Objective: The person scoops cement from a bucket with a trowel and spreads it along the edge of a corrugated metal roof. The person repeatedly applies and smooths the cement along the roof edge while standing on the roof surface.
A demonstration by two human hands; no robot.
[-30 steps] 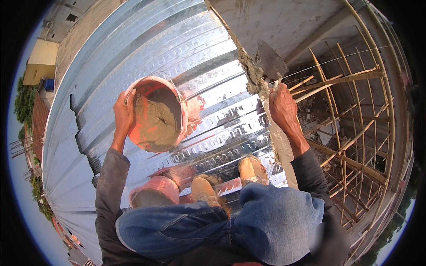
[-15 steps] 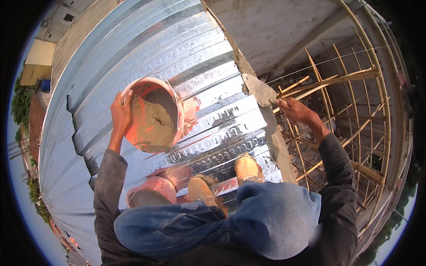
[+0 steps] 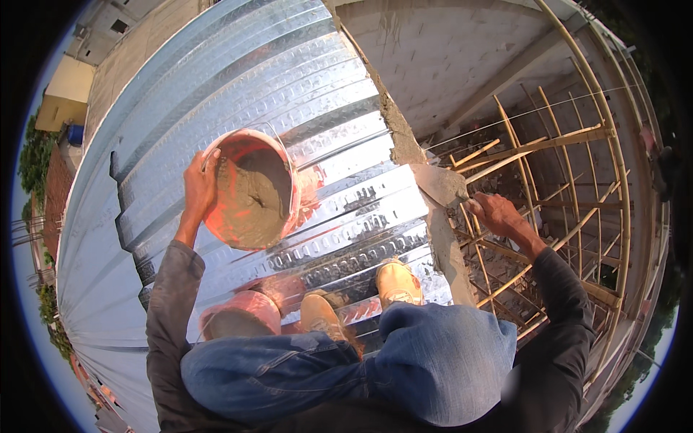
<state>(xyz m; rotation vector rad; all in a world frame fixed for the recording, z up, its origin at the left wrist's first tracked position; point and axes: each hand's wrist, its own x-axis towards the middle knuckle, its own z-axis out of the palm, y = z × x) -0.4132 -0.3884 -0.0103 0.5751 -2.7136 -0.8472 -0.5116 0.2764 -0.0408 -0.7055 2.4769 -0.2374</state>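
Note:
My left hand [image 3: 200,186] is closed on the rim of a red bucket [image 3: 294,191], tilted toward me on the metal sheets. Wet grey mortar [image 3: 253,198] fills its lower part, and its wire handle stands up at the far side. In my right hand [image 3: 498,215], fingers wrapped round the handle, is a trowel [image 3: 440,184]. Its mortar-smeared blade lies over the wet mortar strip [image 3: 449,249] along the right edge of the sheets. I cannot tell how firmly the blade presses on it.
Ribbed metal sheets [image 3: 303,79] slope away to the left. A second red bucket [image 3: 263,307] stands left of my shoes [image 3: 399,281]. Right of the mortar edge is a drop with bamboo scaffolding [image 3: 538,148] and a grey wall [image 3: 426,50]. A thin string [image 3: 534,112] crosses above the drop.
The trowel and my right hand have come nearer to me along the mortar strip. My left hand stays on the bucket, which has barely moved.

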